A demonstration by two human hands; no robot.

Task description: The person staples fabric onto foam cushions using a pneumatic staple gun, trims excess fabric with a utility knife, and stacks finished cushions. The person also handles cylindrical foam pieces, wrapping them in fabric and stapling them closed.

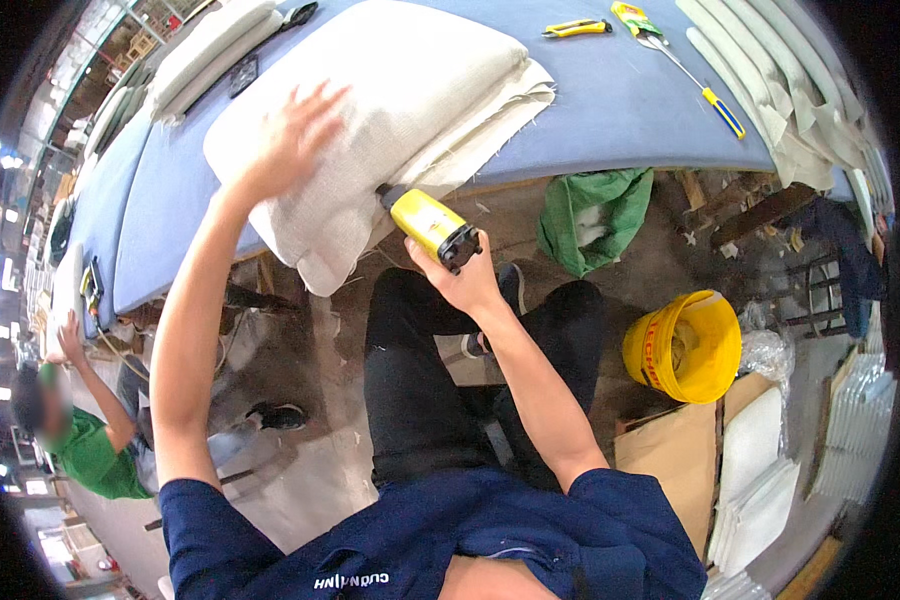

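Observation:
A cream fabric-covered cushion panel (390, 80) lies on the blue padded worktable, its loose cloth edge (500, 115) frayed and folded along the right side. My left hand (295, 140) is over the cushion's left part, fingers spread and somewhat blurred by motion. In my right hand (467, 280) is a yellow and black staple gun (427, 220). Its black nose points up and left, at the near edge of the cushion. My fingers wrap round its grip, which is mostly hidden beneath the tool's body.
On the blue table (610, 110) lie a yellow utility knife (577, 29) and a blue-and-yellow-handled screwdriver (705, 90). Cream panels (770, 70) are stacked at right. A green sack (595, 220) and yellow bucket (682, 347) stand below. Another person (85, 440) works at left.

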